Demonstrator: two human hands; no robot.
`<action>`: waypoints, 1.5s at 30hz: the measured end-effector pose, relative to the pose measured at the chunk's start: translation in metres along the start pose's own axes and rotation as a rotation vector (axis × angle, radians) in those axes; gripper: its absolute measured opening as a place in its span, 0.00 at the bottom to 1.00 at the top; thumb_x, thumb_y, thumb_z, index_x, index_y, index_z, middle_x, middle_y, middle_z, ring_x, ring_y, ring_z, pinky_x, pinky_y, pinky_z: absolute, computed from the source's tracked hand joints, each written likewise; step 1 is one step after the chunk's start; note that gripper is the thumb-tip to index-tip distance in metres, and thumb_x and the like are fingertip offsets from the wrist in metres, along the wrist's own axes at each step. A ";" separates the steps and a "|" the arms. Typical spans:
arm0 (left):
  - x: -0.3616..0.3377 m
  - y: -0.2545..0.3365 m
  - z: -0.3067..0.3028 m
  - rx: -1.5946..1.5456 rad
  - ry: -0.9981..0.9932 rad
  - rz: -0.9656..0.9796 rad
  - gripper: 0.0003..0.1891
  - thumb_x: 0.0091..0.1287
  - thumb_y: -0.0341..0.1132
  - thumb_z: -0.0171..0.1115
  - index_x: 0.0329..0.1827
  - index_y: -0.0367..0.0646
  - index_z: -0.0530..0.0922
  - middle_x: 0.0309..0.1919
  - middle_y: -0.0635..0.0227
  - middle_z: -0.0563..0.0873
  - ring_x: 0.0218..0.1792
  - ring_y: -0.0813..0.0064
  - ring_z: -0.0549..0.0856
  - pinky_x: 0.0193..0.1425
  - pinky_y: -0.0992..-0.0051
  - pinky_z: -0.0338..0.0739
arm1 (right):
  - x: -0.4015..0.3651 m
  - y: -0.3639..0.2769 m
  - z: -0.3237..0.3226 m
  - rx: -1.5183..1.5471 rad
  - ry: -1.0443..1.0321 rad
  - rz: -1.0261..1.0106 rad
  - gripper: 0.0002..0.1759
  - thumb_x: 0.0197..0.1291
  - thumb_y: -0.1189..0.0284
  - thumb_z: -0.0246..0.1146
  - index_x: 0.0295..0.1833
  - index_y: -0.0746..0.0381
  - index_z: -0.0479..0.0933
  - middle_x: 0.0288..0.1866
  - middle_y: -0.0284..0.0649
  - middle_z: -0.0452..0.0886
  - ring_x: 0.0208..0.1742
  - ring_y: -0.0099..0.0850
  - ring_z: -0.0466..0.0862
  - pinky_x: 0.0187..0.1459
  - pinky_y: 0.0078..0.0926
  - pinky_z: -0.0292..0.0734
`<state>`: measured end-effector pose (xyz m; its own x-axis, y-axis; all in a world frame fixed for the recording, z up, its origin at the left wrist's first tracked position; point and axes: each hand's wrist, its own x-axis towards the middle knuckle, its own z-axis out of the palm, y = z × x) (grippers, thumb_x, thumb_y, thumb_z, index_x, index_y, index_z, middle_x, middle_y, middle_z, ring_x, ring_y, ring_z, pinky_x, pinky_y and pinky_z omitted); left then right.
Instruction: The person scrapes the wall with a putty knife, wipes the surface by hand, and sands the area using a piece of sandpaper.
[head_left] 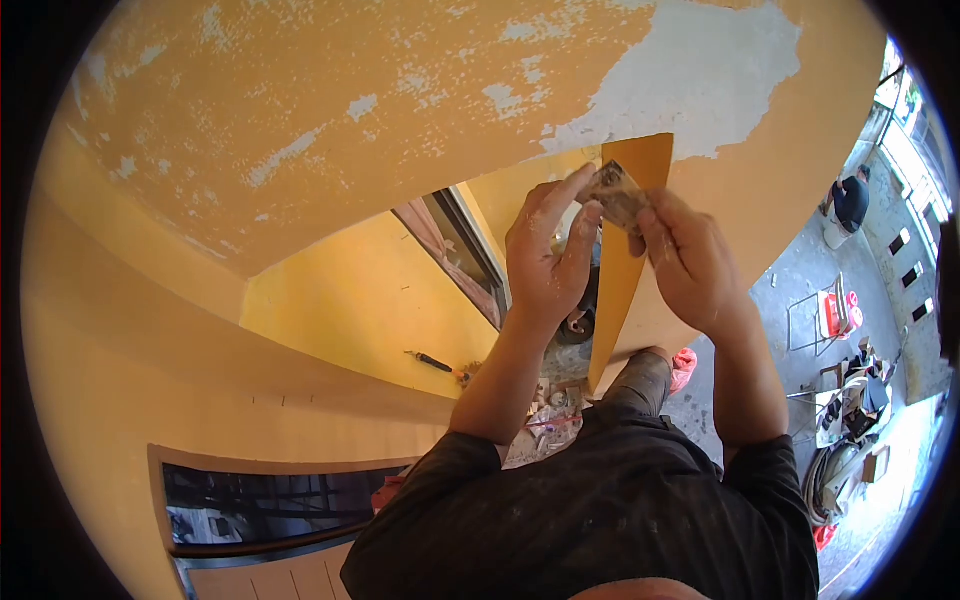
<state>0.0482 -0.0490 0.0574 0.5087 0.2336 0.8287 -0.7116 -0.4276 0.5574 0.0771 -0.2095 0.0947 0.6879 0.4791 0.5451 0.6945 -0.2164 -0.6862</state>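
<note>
Raised in front of me, a small flat scraper plate [618, 196], smeared grey and brown, spans the gap between my two hands. My right hand [690, 255] is closed on its right side, thumb and fingers pinching it. My left hand [550, 250] has thumb and fingertips at the plate's left edge, gripping it there. Pale dust or putty marks the fingers. Just above the hands is an orange wall [380, 120] with scraped pale streaks and a large light grey patch [700, 70]. The plate's far side is hidden.
A wall edge [622, 300] runs down below my hands, near my leg [640, 382]. A screwdriver-like tool [434, 362] lies on a yellow ledge at left. At right are a person [850, 203], a red-and-white item [838, 314], and piled tools and hoses [850, 420].
</note>
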 end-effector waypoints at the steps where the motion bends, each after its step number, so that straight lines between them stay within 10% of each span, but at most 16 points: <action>1: 0.000 0.000 0.001 0.002 0.008 -0.004 0.15 0.68 0.29 0.61 0.55 0.32 0.78 0.45 0.56 0.83 0.44 0.68 0.82 0.51 0.74 0.75 | 0.006 -0.004 0.000 -0.001 -0.009 -0.001 0.07 0.69 0.72 0.52 0.39 0.65 0.70 0.24 0.48 0.78 0.20 0.44 0.79 0.24 0.39 0.72; 10: 0.008 0.009 -0.003 -0.162 0.255 -0.323 0.12 0.70 0.34 0.62 0.45 0.31 0.81 0.34 0.65 0.87 0.37 0.82 0.82 0.45 0.81 0.75 | 0.034 -0.025 0.002 -0.398 0.016 -0.186 0.09 0.67 0.66 0.58 0.39 0.61 0.71 0.19 0.49 0.75 0.23 0.51 0.78 0.25 0.46 0.70; 25: 0.006 0.008 -0.008 -0.256 0.310 -0.326 0.13 0.71 0.33 0.61 0.48 0.30 0.81 0.37 0.67 0.86 0.41 0.83 0.79 0.48 0.81 0.73 | 0.043 -0.027 0.004 -0.299 -0.047 -0.120 0.11 0.68 0.66 0.57 0.41 0.64 0.74 0.23 0.52 0.74 0.25 0.53 0.74 0.28 0.40 0.67; 42: 0.026 0.023 0.008 -0.432 0.126 -0.441 0.16 0.70 0.39 0.62 0.43 0.28 0.80 0.42 0.55 0.85 0.44 0.69 0.84 0.56 0.66 0.79 | 0.025 -0.027 0.009 0.034 0.213 0.055 0.10 0.67 0.68 0.58 0.40 0.65 0.76 0.26 0.55 0.78 0.28 0.55 0.78 0.29 0.44 0.70; 45: 0.024 0.019 0.011 -0.463 0.194 -0.478 0.16 0.70 0.39 0.63 0.37 0.31 0.84 0.31 0.65 0.88 0.33 0.82 0.83 0.43 0.81 0.76 | 0.026 -0.022 0.017 0.061 0.247 0.070 0.11 0.68 0.68 0.57 0.40 0.65 0.76 0.27 0.55 0.78 0.29 0.56 0.79 0.30 0.44 0.71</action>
<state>0.0521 -0.0607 0.0871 0.7528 0.4742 0.4565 -0.5862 0.1677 0.7926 0.0763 -0.1780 0.1155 0.7696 0.2410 0.5914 0.6347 -0.1865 -0.7500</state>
